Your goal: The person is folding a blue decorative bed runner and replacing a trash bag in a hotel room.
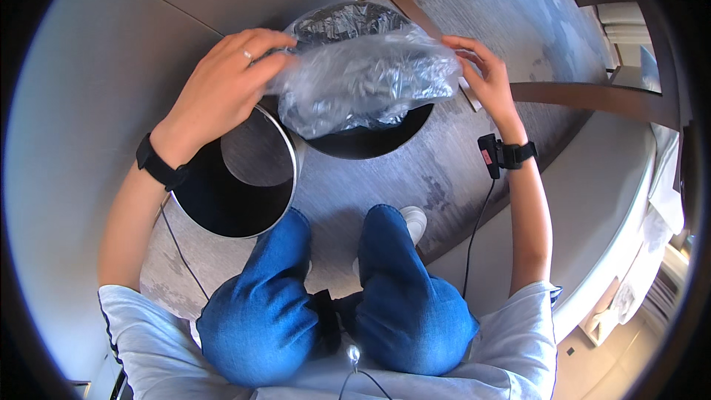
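A clear plastic bag (366, 78) is spread between my two hands, over a dark round bin (372, 144). My left hand (228, 78), with a ring and a black wrist strap, grips the bag's left edge, its fingertips slightly blurred. My right hand (483, 72) pinches the bag's right edge between thumb and fingers. The bag hides most of the bin's opening. A black open cylinder with a pale rim (296, 178) lies below my left hand, close beside the bin; patterned carpet shows through it.
A grey panelled wall (100, 78) rises on the left. Patterned carpet (344, 189) lies underfoot. Brown wooden furniture legs (589, 97) stand at the right and top, near a white bed (605, 178). A black device with a cable (489, 155) is strapped to my right wrist.
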`<state>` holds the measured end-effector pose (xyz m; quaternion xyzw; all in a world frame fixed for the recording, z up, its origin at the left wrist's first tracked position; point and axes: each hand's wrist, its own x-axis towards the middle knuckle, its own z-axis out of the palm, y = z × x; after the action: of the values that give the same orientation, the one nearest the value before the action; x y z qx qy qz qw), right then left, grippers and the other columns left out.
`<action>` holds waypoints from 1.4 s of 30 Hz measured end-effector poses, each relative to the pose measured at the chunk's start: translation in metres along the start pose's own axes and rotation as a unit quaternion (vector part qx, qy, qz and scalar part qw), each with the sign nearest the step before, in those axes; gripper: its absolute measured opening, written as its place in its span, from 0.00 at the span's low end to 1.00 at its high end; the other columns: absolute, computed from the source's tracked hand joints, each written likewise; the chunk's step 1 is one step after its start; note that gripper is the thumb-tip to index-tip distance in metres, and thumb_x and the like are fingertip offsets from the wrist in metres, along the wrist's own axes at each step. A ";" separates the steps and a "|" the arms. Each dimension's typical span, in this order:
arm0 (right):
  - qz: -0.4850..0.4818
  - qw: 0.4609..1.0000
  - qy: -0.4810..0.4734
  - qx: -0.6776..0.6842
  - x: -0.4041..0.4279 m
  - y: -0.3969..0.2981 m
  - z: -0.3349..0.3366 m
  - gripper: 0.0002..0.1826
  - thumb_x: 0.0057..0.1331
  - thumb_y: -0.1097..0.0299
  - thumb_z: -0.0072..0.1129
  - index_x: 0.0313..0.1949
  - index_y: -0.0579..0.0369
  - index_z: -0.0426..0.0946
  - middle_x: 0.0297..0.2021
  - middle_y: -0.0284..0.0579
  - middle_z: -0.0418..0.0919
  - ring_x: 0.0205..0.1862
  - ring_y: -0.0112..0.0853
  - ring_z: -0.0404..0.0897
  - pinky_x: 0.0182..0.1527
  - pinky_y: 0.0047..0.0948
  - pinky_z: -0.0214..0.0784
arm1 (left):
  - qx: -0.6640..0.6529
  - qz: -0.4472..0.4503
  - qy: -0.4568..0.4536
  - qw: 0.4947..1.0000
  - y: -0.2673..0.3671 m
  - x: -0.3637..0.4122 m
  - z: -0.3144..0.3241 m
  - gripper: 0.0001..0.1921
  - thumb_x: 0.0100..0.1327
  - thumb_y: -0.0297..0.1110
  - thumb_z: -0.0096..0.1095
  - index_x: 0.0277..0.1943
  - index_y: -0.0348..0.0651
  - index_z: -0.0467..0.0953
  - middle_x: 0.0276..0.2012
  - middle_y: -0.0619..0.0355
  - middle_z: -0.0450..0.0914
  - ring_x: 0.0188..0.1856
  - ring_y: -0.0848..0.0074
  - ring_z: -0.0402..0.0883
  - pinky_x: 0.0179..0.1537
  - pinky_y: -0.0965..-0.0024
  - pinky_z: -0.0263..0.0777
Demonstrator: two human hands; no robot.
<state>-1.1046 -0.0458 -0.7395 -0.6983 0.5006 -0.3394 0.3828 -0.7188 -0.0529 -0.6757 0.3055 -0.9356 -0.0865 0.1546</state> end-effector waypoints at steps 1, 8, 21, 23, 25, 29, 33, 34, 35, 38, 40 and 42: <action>-0.019 0.999 -0.030 0.008 -0.004 -0.008 -0.003 0.16 0.63 0.77 0.52 0.50 0.57 0.77 0.47 0.42 0.80 0.51 0.33 0.78 0.55 0.32 0.67 | -0.012 0.039 -0.020 0.999 0.001 -0.003 -0.001 0.14 0.47 0.18 0.59 0.39 0.40 0.76 0.46 0.57 0.77 0.50 0.62 0.76 0.49 0.61 0.73; 0.010 0.993 -0.097 -0.067 -0.026 -0.029 0.007 0.10 0.58 0.76 0.61 0.41 0.58 0.77 0.38 0.44 0.80 0.45 0.36 0.80 0.53 0.33 0.68 | -0.105 0.048 -0.040 0.992 0.000 -0.021 -0.002 0.10 0.45 0.28 0.65 0.34 0.40 0.78 0.34 0.56 0.77 0.36 0.63 0.75 0.40 0.64 0.71; -0.176 0.971 -0.081 -0.141 -0.031 -0.061 0.022 0.19 0.50 0.57 0.72 0.34 0.52 0.76 0.35 0.38 0.77 0.46 0.38 0.74 0.51 0.39 0.66 | -0.152 0.071 -0.049 0.985 0.039 0.000 0.009 0.16 0.49 0.42 0.73 0.27 0.45 0.71 0.20 0.61 0.70 0.25 0.71 0.73 0.28 0.68 0.64; -0.155 0.972 -0.093 -0.150 -0.030 -0.063 0.024 0.19 0.50 0.56 0.72 0.34 0.51 0.75 0.34 0.38 0.77 0.44 0.38 0.74 0.50 0.38 0.66 | -0.157 -0.092 -0.122 0.976 0.047 0.002 0.010 0.17 0.51 0.46 0.71 0.30 0.45 0.71 0.15 0.59 0.68 0.19 0.69 0.72 0.23 0.67 0.62; -0.136 0.972 -0.108 -0.159 -0.026 -0.066 0.028 0.19 0.51 0.55 0.71 0.34 0.51 0.75 0.33 0.38 0.77 0.43 0.38 0.74 0.49 0.37 0.67 | -0.151 -0.125 -0.129 0.972 0.046 0.006 0.015 0.15 0.53 0.44 0.69 0.35 0.45 0.72 0.15 0.54 0.71 0.19 0.62 0.76 0.23 0.61 0.65; -0.300 0.900 -0.093 -0.303 -0.019 -0.065 0.038 0.13 0.53 0.63 0.67 0.35 0.50 0.75 0.31 0.37 0.76 0.39 0.37 0.74 0.44 0.34 0.67 | 0.074 -0.127 -0.098 0.984 0.031 0.012 0.030 0.09 0.54 0.27 0.59 0.39 0.40 0.73 0.22 0.48 0.78 0.27 0.54 0.80 0.29 0.57 0.73; -0.303 0.881 -0.139 -0.335 -0.021 -0.064 0.042 0.11 0.54 0.65 0.63 0.36 0.50 0.74 0.31 0.37 0.76 0.35 0.35 0.72 0.41 0.34 0.67 | 0.118 -0.066 -0.057 0.989 0.028 0.009 0.033 0.09 0.53 0.25 0.57 0.39 0.40 0.74 0.24 0.53 0.77 0.25 0.61 0.79 0.27 0.62 0.72; -0.301 0.882 -0.146 -0.332 -0.024 -0.064 0.041 0.11 0.54 0.66 0.63 0.37 0.51 0.74 0.31 0.37 0.75 0.34 0.35 0.72 0.40 0.33 0.67 | 0.130 -0.039 -0.053 0.989 0.029 0.006 0.033 0.09 0.53 0.26 0.57 0.39 0.41 0.74 0.26 0.55 0.77 0.25 0.64 0.79 0.28 0.65 0.72; -0.300 0.882 -0.146 -0.333 -0.027 -0.064 0.039 0.11 0.54 0.66 0.63 0.37 0.51 0.74 0.31 0.37 0.75 0.34 0.35 0.72 0.40 0.33 0.67 | 0.129 -0.038 -0.053 0.990 0.030 0.001 0.034 0.09 0.53 0.26 0.57 0.39 0.41 0.74 0.26 0.55 0.77 0.25 0.64 0.79 0.28 0.65 0.72; -0.271 0.906 -0.159 -0.283 -0.036 -0.058 0.031 0.13 0.54 0.66 0.63 0.39 0.51 0.75 0.29 0.37 0.73 0.36 0.34 0.73 0.42 0.32 0.68 | 0.158 0.082 -0.035 0.983 0.039 -0.013 0.032 0.07 0.53 0.32 0.61 0.35 0.45 0.72 0.31 0.61 0.73 0.26 0.74 0.75 0.29 0.72 0.69; -0.364 0.857 -0.126 -0.342 -0.045 -0.045 0.031 0.13 0.54 0.67 0.61 0.40 0.50 0.75 0.29 0.36 0.72 0.38 0.33 0.74 0.45 0.31 0.69 | 0.145 0.101 -0.036 0.984 0.044 -0.022 0.034 0.07 0.53 0.33 0.62 0.33 0.46 0.72 0.30 0.61 0.72 0.25 0.75 0.75 0.29 0.73 0.69; -0.381 0.837 -0.143 -0.365 -0.052 -0.040 0.028 0.13 0.54 0.68 0.60 0.40 0.49 0.75 0.30 0.36 0.72 0.39 0.33 0.74 0.47 0.31 0.70 | 0.114 0.122 -0.068 0.984 0.051 -0.028 0.037 0.07 0.52 0.34 0.64 0.33 0.46 0.74 0.28 0.62 0.72 0.25 0.76 0.75 0.28 0.74 0.69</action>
<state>-1.0768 0.0177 -0.7228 -0.9637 0.2224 -0.1474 0.0083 -0.7378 0.0074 -0.7041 0.1981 -0.9778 0.0196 0.0647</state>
